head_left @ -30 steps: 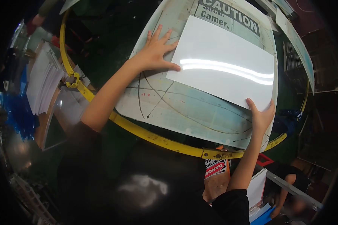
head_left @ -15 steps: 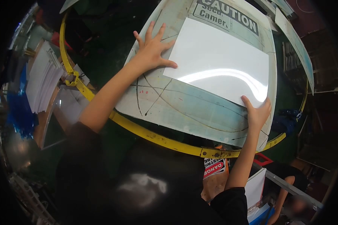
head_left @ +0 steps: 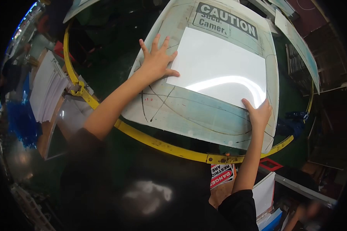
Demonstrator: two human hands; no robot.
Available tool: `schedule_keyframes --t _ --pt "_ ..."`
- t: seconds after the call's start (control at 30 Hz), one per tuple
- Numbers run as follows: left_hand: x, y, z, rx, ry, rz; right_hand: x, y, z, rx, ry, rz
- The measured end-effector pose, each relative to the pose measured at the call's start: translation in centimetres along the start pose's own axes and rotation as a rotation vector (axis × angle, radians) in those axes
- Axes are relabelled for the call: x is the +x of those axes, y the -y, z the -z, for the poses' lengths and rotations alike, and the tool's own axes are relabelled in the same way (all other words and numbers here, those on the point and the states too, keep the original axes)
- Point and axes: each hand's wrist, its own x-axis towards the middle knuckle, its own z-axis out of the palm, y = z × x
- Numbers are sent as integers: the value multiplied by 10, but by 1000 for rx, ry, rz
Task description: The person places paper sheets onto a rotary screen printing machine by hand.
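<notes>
A glossy white rectangular sheet [head_left: 219, 65] lies on a worn, pale board [head_left: 173, 111] marked with dark curved lines. My left hand [head_left: 157, 61] is at the sheet's left edge, fingers spread wide, thumb touching near the lower left corner. At the lower right corner is my right hand [head_left: 259, 113], its thumb on the bottom edge and its fingers bent around the right edge. Bright reflected light curves across the sheet's lower part. Just above it, a printed CAUTION label [head_left: 227, 20] shows on the board.
A yellow curved metal rail [head_left: 162, 148] runs around the board. Stacked white sheets [head_left: 48, 88] stand at left beside blue material [head_left: 23, 121]. Below the rail lies a red DANGER sign [head_left: 221, 176]. At lower right, another person's blurred hand [head_left: 308, 211] shows near a metal bar.
The white sheet has shifted slightly left on the board, and both my hands stay at its edges. The whole view has moved a little. The other person's arm at lower right has moved lower.
</notes>
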Motion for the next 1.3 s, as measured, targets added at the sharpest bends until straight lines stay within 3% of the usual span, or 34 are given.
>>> schedule_keyframes --t 0.13,0.23,0.37,0.43,0.5,0.57,0.6,0.67,0.73,0.77,0.83,0.9,1.0,1.1,1.13,1.2,1.27,1.3 --pt "1 -4 7 61 51 23 2 0 -5 -247 83 -53" --pt "3 -6 11 96 84 32 -9 -4 -18 -295 -305 267" --pt "4 -24 22 280 134 75 -15 -3 3 -154 149 347" --pt "2 -32 15 353 50 94 5 -44 2 426 448 324" --pt "-26 -52 12 167 -189 -50 -34 -61 37 489 238 379" --pt "-70 -91 33 -138 -319 -210 -77 -78 89 -25 0 587" --pt "-87 -101 33 -339 -414 -325 -105 -91 110 -11 3 579" --pt "-139 -128 47 -555 -370 -262 -173 -112 151 127 185 321" --pt "-185 -152 43 -958 -287 -205 -249 -155 179 13 392 114" --pt "-199 -165 42 -1098 -216 -262 -283 -171 190 -8 556 -159" --pt "-217 -185 43 -1176 -40 -307 -356 -203 200 -58 549 -363" --pt "-226 -203 44 -1250 65 -321 -410 -226 196 -332 439 -393" --pt "-224 -217 52 -1282 107 -403 -435 -251 193 -4 367 -503" --pt "-217 -223 73 -1288 141 -534 -442 -263 193 67 203 -642" --pt "-215 -225 78 -1289 105 -578 -453 -279 188 43 157 -604" --pt "-217 -226 82 -1297 82 -595 -474 -321 172 -7 54 -534" --pt "-223 -230 85 -1306 70 -583 -456 -301 196 -1 119 -604" --pt "-228 -231 86 -1311 82 -556 -464 -323 194 111 20 -709"
